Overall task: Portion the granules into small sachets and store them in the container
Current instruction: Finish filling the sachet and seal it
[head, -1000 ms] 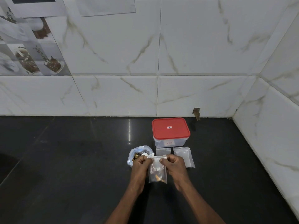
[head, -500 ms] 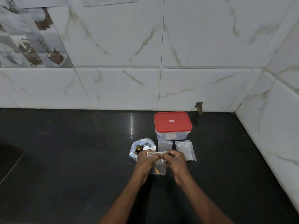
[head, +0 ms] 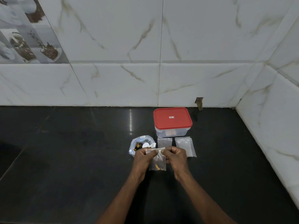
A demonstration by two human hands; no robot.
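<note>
Sachet: hanging over surface, in front of lidded container, granules at bottom. Pinching top edge with fingers of left hand and right hand, clamped at both corners.

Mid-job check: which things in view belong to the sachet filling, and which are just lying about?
Job:
sachet, pinched at its top by left hand and right hand
granule bag
red-lidded container
spare sachets

Just there:
picture tile on the wall
chipped notch in the wall tile
</note>
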